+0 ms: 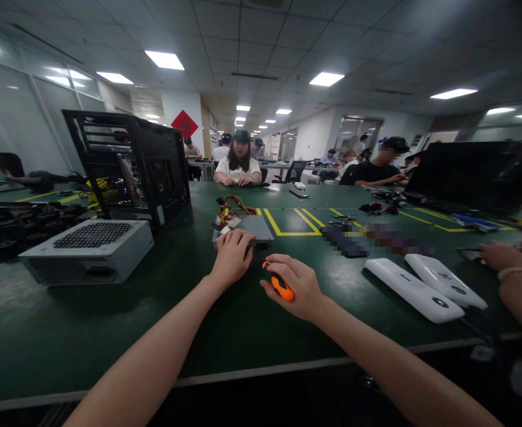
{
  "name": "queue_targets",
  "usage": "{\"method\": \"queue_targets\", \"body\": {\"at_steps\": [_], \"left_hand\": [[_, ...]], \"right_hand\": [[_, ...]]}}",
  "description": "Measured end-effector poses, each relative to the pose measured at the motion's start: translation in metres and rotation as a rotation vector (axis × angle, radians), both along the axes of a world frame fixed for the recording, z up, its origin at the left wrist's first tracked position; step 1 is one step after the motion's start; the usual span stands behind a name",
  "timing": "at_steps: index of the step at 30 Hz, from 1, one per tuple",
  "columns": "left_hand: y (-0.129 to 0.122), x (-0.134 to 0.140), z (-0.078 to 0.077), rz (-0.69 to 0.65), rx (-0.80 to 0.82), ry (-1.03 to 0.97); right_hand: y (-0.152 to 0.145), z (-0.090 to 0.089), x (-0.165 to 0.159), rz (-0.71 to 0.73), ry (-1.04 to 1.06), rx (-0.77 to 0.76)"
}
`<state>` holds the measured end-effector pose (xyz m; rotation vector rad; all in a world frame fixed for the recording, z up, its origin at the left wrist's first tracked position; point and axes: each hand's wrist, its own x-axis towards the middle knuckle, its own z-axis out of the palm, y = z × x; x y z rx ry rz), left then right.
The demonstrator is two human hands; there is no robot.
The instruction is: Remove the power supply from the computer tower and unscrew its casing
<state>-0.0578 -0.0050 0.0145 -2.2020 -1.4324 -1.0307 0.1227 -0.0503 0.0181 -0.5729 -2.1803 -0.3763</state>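
Observation:
A small grey computer power supply (261,230) lies on the green table in front of me, its bundle of coloured cables (231,209) at the far left side. My left hand (233,256) lies over its near left part, fingers bent and gripping it. In my right hand (297,284) is an orange and black screwdriver (282,289), with the fingers wrapped round its handle. The handle's front end points up and left toward the near side of the power supply. The screwdriver's tip is too dark to make out.
On the left stand a larger power supply (87,249) and a black computer case (154,166). Two white devices (414,290) lie to the right, near another person's hand (500,256). Beyond them is a dark monitor (469,178). A person (238,169) sits opposite.

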Motion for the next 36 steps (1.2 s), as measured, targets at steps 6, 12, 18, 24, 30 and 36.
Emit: {"method": "queue_targets", "body": {"at_steps": [6,12,18,24,30,36], "left_hand": [[0.0,0.0,0.0,-0.001,-0.001,0.005],[0.001,-0.001,-0.001,-0.003,-0.005,0.005],[0.0,0.0,0.001,-0.002,-0.005,0.002],[0.0,0.0,0.001,0.001,-0.015,-0.004],[-0.001,0.0,0.001,0.0,-0.008,0.003],[0.0,-0.001,0.001,0.0,-0.015,0.005]], "right_hand": [[-0.005,0.007,-0.001,0.136,-0.014,-0.161],[-0.007,0.009,0.002,0.27,-0.067,-0.26],[-0.009,0.012,-0.001,0.378,-0.1,-0.309],[-0.011,0.015,0.0,0.432,-0.069,-0.376],[-0.007,0.006,0.0,0.384,0.043,-0.341],[-0.007,0.006,0.002,0.389,0.046,-0.381]]}}
